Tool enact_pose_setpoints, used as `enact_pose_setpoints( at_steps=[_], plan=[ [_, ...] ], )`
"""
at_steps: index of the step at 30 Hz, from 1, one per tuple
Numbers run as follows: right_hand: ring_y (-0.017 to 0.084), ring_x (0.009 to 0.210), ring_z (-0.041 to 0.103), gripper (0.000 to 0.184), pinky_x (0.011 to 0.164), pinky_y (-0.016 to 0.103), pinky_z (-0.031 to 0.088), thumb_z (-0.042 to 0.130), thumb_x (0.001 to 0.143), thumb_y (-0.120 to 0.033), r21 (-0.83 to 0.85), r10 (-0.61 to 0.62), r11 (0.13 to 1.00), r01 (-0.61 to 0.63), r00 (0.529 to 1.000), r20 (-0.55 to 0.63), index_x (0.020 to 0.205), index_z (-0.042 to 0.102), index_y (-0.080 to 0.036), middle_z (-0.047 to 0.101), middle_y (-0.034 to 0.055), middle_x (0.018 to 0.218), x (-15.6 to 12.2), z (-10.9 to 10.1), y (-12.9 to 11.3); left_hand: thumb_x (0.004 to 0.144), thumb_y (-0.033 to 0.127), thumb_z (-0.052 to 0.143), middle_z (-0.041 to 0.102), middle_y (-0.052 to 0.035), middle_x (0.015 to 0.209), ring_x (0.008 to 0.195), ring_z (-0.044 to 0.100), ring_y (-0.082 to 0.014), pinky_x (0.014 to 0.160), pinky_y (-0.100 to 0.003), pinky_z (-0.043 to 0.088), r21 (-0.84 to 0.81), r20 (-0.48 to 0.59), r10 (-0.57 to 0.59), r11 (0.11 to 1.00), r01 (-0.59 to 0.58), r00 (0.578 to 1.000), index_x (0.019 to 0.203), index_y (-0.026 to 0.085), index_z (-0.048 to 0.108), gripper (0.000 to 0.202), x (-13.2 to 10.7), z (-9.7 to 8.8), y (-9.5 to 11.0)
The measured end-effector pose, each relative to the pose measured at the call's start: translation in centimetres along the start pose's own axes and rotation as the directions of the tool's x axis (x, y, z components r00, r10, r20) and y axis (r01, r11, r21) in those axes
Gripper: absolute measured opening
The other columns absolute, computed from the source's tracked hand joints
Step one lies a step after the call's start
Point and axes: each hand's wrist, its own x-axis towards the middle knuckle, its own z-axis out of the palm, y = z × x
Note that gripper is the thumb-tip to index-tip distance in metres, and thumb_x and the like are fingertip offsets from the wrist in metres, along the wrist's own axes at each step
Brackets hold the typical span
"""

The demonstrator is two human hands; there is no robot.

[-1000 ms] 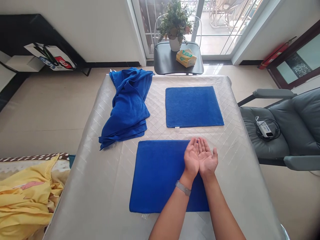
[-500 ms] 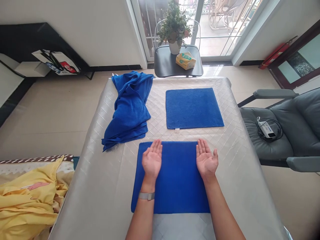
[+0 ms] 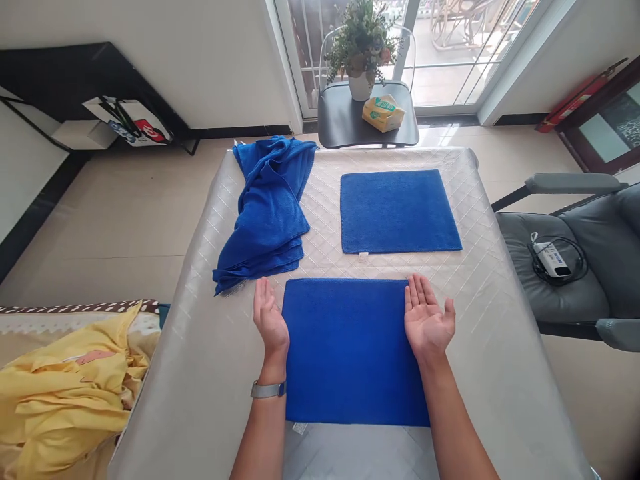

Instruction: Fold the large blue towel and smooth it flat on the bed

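A blue towel [image 3: 350, 353] lies flat on the quilted table cover [image 3: 500, 373] in front of me, a white label showing at its lower left edge. My left hand [image 3: 271, 321] is beside its left edge, palm turned inward, fingers extended and holding nothing. Over the right edge is my right hand [image 3: 429, 319], palm up with the fingers stretched and the thumb apart, also bare of any object. Farther back lies a smaller-looking flat blue towel [image 3: 400, 212]. Left of that, several rumpled blue towels [image 3: 273, 207] are heaped near the far left corner.
Beyond the far edge, a dark folding chair [image 3: 330, 123] carries a potted plant [image 3: 361, 85] and a yellow tissue pack [image 3: 383, 113]. A grey armchair [image 3: 520, 240] with a cabled power strip [image 3: 551, 259] stands right. Yellow cloth [image 3: 65, 393] lies lower left.
My left hand has moved left, off the front towel to beside its left edge, turning inward. My right hand keeps its pose at the right edge. The view has shifted slightly.
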Motion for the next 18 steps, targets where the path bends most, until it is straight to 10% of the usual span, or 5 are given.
enact_pose_setpoints(
  at_steps=[3,6,12,18],
  plan=[
    [0.019,0.134,0.046,0.06,0.118,0.037,0.029,0.043,0.091,-0.059,0.002,-0.012,1.0,0.012,1.0,0.015,0.126,0.059,-0.013,0.053,0.0128,0.142,0.6,0.0,-0.2,0.083,0.02,0.053,0.051,-0.0019,0.147,0.143,0.034,-0.022,0.12,-0.037,0.021,-0.004,0.021,0.107,0.994,-0.107,0.994,0.13,0.024,0.059,0.048,-2.6,2.1,0.1],
    [0.019,0.132,0.049,0.058,0.118,0.037,0.03,0.043,0.092,-0.057,0.016,-0.009,1.0,0.009,1.0,-0.003,0.125,0.06,-0.013,0.054,0.0127,0.141,1.5,-0.3,0.0,0.079,0.019,0.055,0.056,-0.0021,0.141,0.141,0.037,-0.0253,0.12,-0.04,0.023,-0.123,0.201,-0.009,0.992,0.034,0.98,0.127,0.025,0.063,0.049,-7.2,6.6,-0.1],
    [0.019,0.133,0.047,0.055,0.118,0.042,0.029,0.046,0.091,-0.056,0.031,-0.006,0.999,0.007,1.0,-0.002,0.126,0.059,-0.015,0.056,0.0127,0.14,2.1,-0.7,0.4,0.077,0.018,0.063,0.055,-0.0065,0.142,0.144,0.032,-0.0278,0.121,-0.04,0.019,-0.234,0.586,-0.332,0.804,0.547,0.739,0.125,0.022,0.065,0.048,-14.5,16.3,-3.9],
    [0.018,0.135,0.046,0.054,0.117,0.043,0.029,0.046,0.09,-0.056,0.023,0.013,1.0,-0.012,1.0,-0.005,0.129,0.057,-0.018,0.056,0.01,0.141,2.0,-0.7,0.3,0.079,0.022,0.061,0.054,-0.0077,0.143,0.142,0.035,-0.0246,0.12,-0.038,0.021,-0.294,0.518,-0.413,0.737,0.609,0.749,0.124,0.021,0.064,0.045,-13.6,17.4,-7.4]
  ],
)
